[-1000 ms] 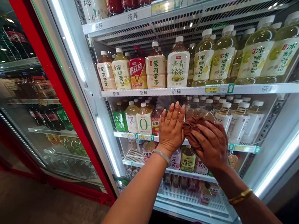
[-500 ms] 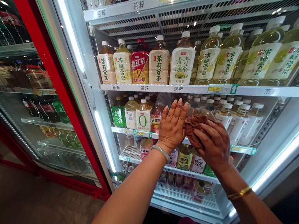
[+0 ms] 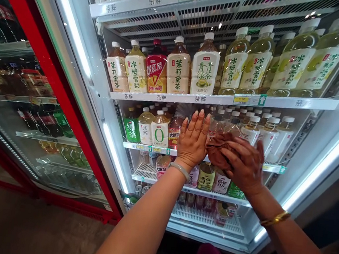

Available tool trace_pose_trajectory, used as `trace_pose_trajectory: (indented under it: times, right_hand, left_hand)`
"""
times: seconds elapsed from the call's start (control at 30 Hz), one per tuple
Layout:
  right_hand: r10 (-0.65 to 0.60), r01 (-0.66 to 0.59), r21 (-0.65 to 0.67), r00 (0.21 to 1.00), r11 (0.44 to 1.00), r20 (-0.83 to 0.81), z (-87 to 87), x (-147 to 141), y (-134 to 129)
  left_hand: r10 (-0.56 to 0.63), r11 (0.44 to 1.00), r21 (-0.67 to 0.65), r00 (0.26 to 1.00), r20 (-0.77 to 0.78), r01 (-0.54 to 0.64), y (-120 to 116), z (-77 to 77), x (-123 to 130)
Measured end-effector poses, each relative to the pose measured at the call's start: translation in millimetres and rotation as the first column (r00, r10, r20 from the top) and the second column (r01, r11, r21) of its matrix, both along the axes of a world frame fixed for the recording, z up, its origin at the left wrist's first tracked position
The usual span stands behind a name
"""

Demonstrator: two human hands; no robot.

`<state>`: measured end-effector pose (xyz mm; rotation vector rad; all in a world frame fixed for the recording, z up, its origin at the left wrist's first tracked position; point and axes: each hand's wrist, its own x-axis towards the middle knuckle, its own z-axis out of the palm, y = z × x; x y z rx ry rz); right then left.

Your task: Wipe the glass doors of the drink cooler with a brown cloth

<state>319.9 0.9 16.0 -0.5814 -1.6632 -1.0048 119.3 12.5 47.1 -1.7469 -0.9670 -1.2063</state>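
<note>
My left hand (image 3: 193, 139) lies flat against the glass front of a lit drinks cooler, its fingers stretched upward and a pale bangle at the wrist. Just right of it, my right hand (image 3: 246, 163) is closed on a crumpled brown cloth (image 3: 220, 148) pressed to the glass. The cloth's left edge is close beside my left hand. Behind the glass, a zero-labelled tea bottle (image 3: 159, 131) and white-capped bottles (image 3: 270, 133) stand on the middle shelf. My hands and the cloth hide part of that row.
Large tea and pear drink bottles (image 3: 206, 68) line the shelf above, behind a white shelf edge (image 3: 220, 101). More bottles (image 3: 206, 176) stand lower down. At the left is a red door frame (image 3: 65, 112) with another cooler beyond it. Bright light strips (image 3: 114, 157) run up the sides.
The whole view has shifted slightly, so the cooler sits a little further left. My right hand and the cloth have moved slightly over the glass; my left hand stays flat.
</note>
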Motion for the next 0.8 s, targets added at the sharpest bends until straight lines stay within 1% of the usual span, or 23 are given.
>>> trace_pose_trajectory:
  times: [0.03,0.07,0.13,0.17,0.2,0.23,0.3,0.37,0.4,0.43,0.47,0.5,0.53,0.6,0.63,0.67,0.7,0.73,0.8]
  right_hand:
    - [-0.003,0.004,0.015,0.998,1.0,-0.056,7.5,3.2,1.5]
    - [0.002,0.003,0.036,0.989,0.999,-0.148,16.8,3.4,3.3]
    - [0.025,-0.01,0.048,0.951,0.999,-0.31,33.3,-4.2,6.9]
    - [0.017,-0.003,0.041,0.938,0.999,-0.346,37.3,-10.0,7.9]
    - [0.007,0.003,0.031,0.94,1.0,-0.341,36.9,-15.6,8.1]
    - [-0.003,0.011,0.023,0.953,1.0,-0.301,32.2,-19.6,7.3]
    - [-0.002,0.003,0.011,0.99,1.0,-0.141,13.2,-19.4,4.0]
    - [0.012,-0.012,0.01,1.0,1.0,0.003,-7.8,-7.8,1.1]
    - [0.01,-0.01,0.002,0.999,1.0,0.047,-14.5,0.3,0.5]
    - [0.01,-0.01,0.001,0.998,1.0,0.058,-17.2,8.4,0.4]
    - [0.012,-0.012,-0.001,0.999,1.0,0.031,-15.8,14.9,0.8]
    - [0.017,-0.017,0.002,0.999,1.0,-0.037,-10.8,18.8,1.4]
    - [0.025,-0.025,0.005,0.991,1.0,-0.129,-3.8,19.6,2.0]
    - [0.038,-0.042,-0.008,0.952,0.999,-0.303,8.8,12.4,2.0]
    - [0.039,-0.05,-0.022,0.937,0.999,-0.346,10.9,6.1,1.2]
    - [0.039,-0.057,-0.045,0.942,0.997,-0.334,8.7,-0.2,-0.2]
    - [0.044,-0.066,-0.07,0.959,0.995,-0.279,2.2,-5.2,-2.0]
    - [0.051,-0.071,-0.09,0.977,0.993,-0.209,-8.1,-7.7,-4.1]
    - [0.043,-0.054,-0.105,0.993,0.993,-0.107,-33.8,-3.4,-8.2]
  left_hand:
    - [0.001,1.0,-0.011,1.0,-0.001,-0.001,-0.2,0.1,0.3]
    - [0.002,1.0,-0.022,1.0,-0.001,-0.002,-0.3,0.0,0.6]
    - [0.004,0.999,-0.041,1.0,-0.004,-0.004,-0.2,-0.7,1.1]
    - [0.003,0.999,-0.053,1.0,-0.006,-0.004,0.0,-1.2,1.2]
    - [0.002,0.998,-0.067,1.0,-0.004,-0.003,0.3,-1.7,1.1]
    - [0.0,0.997,-0.079,1.0,-0.001,0.0,0.6,-2.0,0.8]
    - [-0.003,0.997,-0.078,1.0,0.004,0.004,1.2,-1.5,-0.2]
    - [-0.011,0.998,-0.055,1.0,0.009,0.012,1.9,0.0,-1.4]
    - [-0.016,0.999,-0.047,1.0,0.011,0.016,2.2,0.5,-1.7]
    - [-0.019,0.999,-0.045,1.0,0.006,0.019,2.4,0.3,-1.5]
    - [-0.017,0.999,-0.048,1.0,-0.004,0.017,2.4,-1.2,-0.7]
    - [-0.007,0.999,-0.054,1.0,-0.013,0.006,2.2,-4.2,1.0]
    - [0.012,0.998,-0.06,1.0,-0.023,-0.013,1.9,-9.2,3.6]
    - [0.045,0.996,-0.073,0.998,-0.042,-0.048,0.6,-24.6,11.0]
    - [0.048,0.995,-0.08,0.998,-0.044,-0.051,-0.2,-34.2,15.4]
    - [0.04,0.996,-0.084,0.999,-0.03,-0.043,-1.2,-44.4,19.9]
    - [0.028,0.996,-0.088,1.0,-0.003,-0.028,-2.4,-54.3,24.4]
    - [0.016,0.995,-0.096,0.999,0.03,-0.013,-3.7,-63.6,28.6]
    - [-0.001,0.993,-0.115,0.996,0.091,0.012,-6.9,-78.9,36.7]
